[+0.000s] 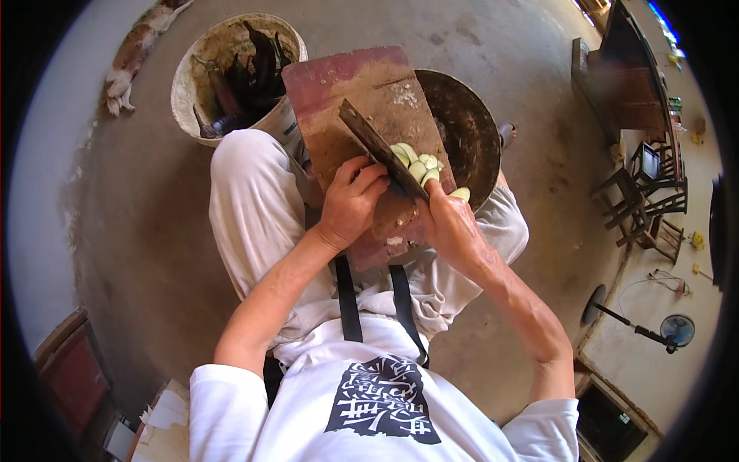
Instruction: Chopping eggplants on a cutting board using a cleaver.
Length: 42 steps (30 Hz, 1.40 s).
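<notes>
A worn wooden chopping board (369,86) with faded red paint lies slantwise across my lap. My right hand (456,228) grips a broad-bladed kitchen knife (381,144), seen nearly edge-on over the board. Curled fingers of my left hand (355,199) rest close against the blade's left side. Whatever lies beneath them is mostly hidden. Pale green-white vegetable slices (424,166) are heaped right of the blade, and a single slice (461,194) sits at the board's right edge. Under that edge is a dark round metal pan (470,130), partly covered by the board.
Several dark purple eggplants (222,89) fill part of a stained white bucket (183,104) beyond my left knee. A brown-and-white dog (133,52) lies by the left wall. Wooden stools (626,199) and a standing fan (676,330) are along the right wall.
</notes>
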{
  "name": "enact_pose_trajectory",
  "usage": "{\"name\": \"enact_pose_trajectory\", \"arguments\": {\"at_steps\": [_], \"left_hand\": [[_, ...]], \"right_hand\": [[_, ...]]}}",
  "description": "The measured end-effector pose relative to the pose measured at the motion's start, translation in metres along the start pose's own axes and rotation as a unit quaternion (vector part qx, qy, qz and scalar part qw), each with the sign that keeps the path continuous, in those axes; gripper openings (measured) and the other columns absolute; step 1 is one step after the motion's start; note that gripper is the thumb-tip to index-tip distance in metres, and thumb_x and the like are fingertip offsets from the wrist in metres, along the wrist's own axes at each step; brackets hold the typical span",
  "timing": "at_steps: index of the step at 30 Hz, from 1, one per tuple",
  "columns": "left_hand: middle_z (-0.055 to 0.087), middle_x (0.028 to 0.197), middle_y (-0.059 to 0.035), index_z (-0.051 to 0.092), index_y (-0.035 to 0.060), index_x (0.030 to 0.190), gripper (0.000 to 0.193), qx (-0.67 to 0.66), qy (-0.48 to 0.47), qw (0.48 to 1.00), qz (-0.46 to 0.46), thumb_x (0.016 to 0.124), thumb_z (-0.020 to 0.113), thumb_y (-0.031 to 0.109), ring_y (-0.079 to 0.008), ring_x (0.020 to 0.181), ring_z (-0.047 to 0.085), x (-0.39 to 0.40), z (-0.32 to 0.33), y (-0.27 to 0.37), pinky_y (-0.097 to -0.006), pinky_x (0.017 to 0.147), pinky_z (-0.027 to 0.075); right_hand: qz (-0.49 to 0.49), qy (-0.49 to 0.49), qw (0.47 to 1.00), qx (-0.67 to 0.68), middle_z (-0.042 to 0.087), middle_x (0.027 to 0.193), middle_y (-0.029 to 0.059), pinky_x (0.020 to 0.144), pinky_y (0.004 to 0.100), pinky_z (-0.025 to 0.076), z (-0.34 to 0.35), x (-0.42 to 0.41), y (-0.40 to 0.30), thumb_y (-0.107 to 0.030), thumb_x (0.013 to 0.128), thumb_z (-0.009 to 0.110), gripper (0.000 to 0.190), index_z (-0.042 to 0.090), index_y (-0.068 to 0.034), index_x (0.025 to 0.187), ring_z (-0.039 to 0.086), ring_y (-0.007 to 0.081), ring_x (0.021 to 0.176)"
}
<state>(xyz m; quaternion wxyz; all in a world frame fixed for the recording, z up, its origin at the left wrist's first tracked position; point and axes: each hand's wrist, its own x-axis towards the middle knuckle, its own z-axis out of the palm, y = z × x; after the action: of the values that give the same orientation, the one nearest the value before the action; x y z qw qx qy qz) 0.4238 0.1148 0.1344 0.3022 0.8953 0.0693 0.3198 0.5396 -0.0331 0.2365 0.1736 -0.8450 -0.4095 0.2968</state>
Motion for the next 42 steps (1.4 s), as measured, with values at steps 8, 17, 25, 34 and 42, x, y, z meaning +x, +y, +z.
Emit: {"name": "enact_pose_trajectory", "arguments": {"at_steps": [8,17,25,34,42], "left_hand": [[0.061,0.108,-0.0114,0.065,0.0001,0.093,0.019,-0.037,0.015,0.999,-0.004,0.075,0.070,-0.002,-0.0340,0.104,0.057,-0.002,-0.005,-0.002,-0.0416,0.087,0.049],[0.061,0.108,-0.0110,0.067,-0.0005,0.089,0.017,-0.015,-0.009,1.000,-0.013,0.073,0.068,0.001,-0.0319,0.108,0.057,0.001,-0.002,0.003,-0.0389,0.091,0.048],[0.059,0.107,-0.0118,0.066,0.0001,0.090,0.018,-0.032,0.009,0.999,-0.028,0.072,0.067,0.000,-0.0326,0.106,0.057,-0.005,-0.009,-0.003,-0.0390,0.090,0.048],[0.059,0.107,-0.0124,0.065,-0.0009,0.090,0.016,-0.042,0.003,0.999,-0.016,0.074,0.067,0.000,-0.0330,0.105,0.057,0.000,-0.004,0.000,-0.0396,0.089,0.049],[0.059,0.106,-0.0142,0.063,-0.0020,0.093,0.018,-0.057,0.032,0.997,-0.046,0.075,0.067,-0.005,-0.0363,0.101,0.056,-0.002,-0.005,-0.002,-0.0424,0.087,0.048]], "right_hand": [[0.060,-0.037,0.997,0.007,0.060,0.068,0.0287,0.061,0.0561,0.043,-0.035,-0.049,-0.011,-0.014,0.098,0.052,0.016,0.046,0.000,0.103,0.061,0.0489,0.070],[0.024,-0.010,1.000,-0.001,0.059,0.068,0.0289,0.060,0.0552,0.043,0.000,-0.012,0.003,-0.012,0.096,0.055,0.017,0.045,0.001,0.102,0.061,0.0500,0.072],[0.069,-0.028,0.997,0.014,0.059,0.072,0.0283,0.062,0.0519,0.044,-0.029,-0.042,-0.006,-0.009,0.097,0.055,0.018,0.049,0.001,0.110,0.060,0.0483,0.074],[0.016,-0.025,0.999,-0.013,0.059,0.072,0.0283,0.062,0.0521,0.044,0.004,-0.014,0.010,-0.010,0.097,0.054,0.016,0.048,0.001,0.107,0.060,0.0483,0.073],[0.037,0.046,0.998,0.034,0.059,0.071,0.0287,0.060,0.0504,0.043,-0.009,-0.029,-0.004,-0.010,0.096,0.057,0.016,0.049,0.002,0.103,0.059,0.0479,0.069]]}}
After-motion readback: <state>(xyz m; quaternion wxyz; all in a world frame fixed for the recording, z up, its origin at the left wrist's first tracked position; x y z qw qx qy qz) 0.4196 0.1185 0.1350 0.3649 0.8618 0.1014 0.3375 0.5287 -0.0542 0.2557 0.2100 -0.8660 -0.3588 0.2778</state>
